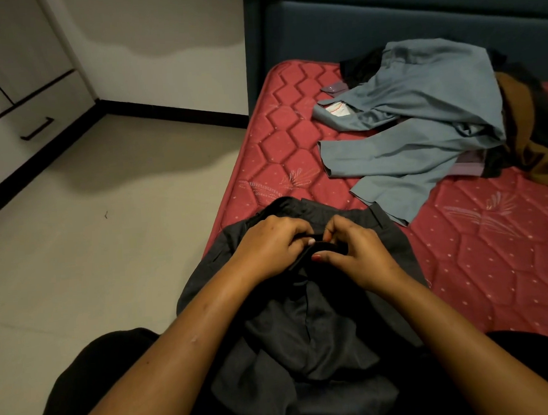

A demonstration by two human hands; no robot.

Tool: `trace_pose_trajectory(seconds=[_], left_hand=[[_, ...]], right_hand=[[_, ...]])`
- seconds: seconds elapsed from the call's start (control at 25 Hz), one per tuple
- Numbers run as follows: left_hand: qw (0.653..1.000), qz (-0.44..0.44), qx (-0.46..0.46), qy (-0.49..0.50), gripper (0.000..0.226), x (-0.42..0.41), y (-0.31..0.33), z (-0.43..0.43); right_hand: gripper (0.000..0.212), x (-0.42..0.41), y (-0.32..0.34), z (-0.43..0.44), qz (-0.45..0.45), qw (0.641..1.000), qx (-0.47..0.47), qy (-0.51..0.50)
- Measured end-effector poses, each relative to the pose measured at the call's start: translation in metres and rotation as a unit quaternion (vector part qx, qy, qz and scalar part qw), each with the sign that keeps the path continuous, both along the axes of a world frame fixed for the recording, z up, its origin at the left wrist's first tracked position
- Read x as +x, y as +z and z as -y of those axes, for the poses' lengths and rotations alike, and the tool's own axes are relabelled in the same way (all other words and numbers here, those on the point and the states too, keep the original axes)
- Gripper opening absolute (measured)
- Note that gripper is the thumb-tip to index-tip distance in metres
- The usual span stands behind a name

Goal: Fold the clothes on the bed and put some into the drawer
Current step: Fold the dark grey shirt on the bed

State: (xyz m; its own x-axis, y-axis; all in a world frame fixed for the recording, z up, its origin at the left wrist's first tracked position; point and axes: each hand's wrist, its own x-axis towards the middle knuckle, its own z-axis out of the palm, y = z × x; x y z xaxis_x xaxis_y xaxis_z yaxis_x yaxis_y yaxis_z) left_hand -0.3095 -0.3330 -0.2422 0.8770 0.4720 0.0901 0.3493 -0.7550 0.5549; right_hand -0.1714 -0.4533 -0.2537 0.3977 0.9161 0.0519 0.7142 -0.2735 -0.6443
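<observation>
- The left hand and right hand each have a pinching grip on the dark grey trousers at the waistband.
- The trousers lie on the red mattress, with a blue-grey garment beyond them.

1. The left forearm and right forearm are bare.
2. The right hand, over the grey garment's far end, wears red polish on its thumbnail.
3. Black clothing covers the body either side of the garment's near end.
4. Small marks dot the left forearm.
</observation>
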Motion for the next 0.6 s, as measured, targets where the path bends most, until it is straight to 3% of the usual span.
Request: trace_pose_trajectory(seconds=[0.16,0.4,0.6], left_hand=[[0.999,0.024,-0.025,-0.026,0.014,-0.001,0.001,-0.003],[0.998,0.039,-0.025,-0.045,0.012,-0.002,0.0,-0.004],[0.998,0.009,-0.03,-0.055,0.016,0.0,-0.001,-0.003]], right_hand=[[0.027,0.0,-0.004,0.001,0.005,0.999,0.023,-0.031],[0.025,0.004,0.004,0.0,0.013,0.998,-0.028,-0.063],[0.034,-0.006,0.0,0.002,0.037,0.998,-0.014,-0.055]])
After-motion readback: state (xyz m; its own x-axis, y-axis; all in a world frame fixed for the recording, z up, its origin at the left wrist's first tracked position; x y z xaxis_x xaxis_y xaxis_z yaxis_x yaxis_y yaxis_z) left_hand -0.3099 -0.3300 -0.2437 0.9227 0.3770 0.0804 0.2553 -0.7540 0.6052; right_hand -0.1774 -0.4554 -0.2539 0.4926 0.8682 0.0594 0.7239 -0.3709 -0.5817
